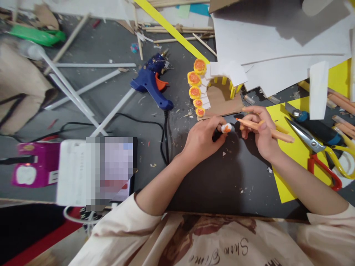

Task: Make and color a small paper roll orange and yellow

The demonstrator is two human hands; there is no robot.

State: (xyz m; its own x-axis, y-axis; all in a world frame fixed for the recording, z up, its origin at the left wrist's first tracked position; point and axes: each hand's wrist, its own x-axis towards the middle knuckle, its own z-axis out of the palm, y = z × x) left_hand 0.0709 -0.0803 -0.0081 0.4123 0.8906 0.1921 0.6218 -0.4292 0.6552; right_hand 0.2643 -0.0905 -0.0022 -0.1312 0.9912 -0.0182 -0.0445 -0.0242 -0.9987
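Near the middle of the dark table, my left hand [203, 138] pinches a small white piece with an orange-coloured end [226, 128]. My right hand [262, 133] grips an orange felt-tip pen [273, 133], its tip pointing left toward that piece, a short gap apart. Just beyond both hands lies a cardboard model [224, 99]. White tabs form an arch on it, and a row of yellow discs with orange centres [195, 91] runs down its left side. Small yellow posts [232, 90] stand inside the arch at the right.
A blue glue gun [154, 81] lies left of the model, its cord trailing toward me. Scissors [313, 144] and a utility knife [316, 123] rest on yellow paper [283, 177] at right. A phone [119, 170] and purple power block [39, 164] sit at left.
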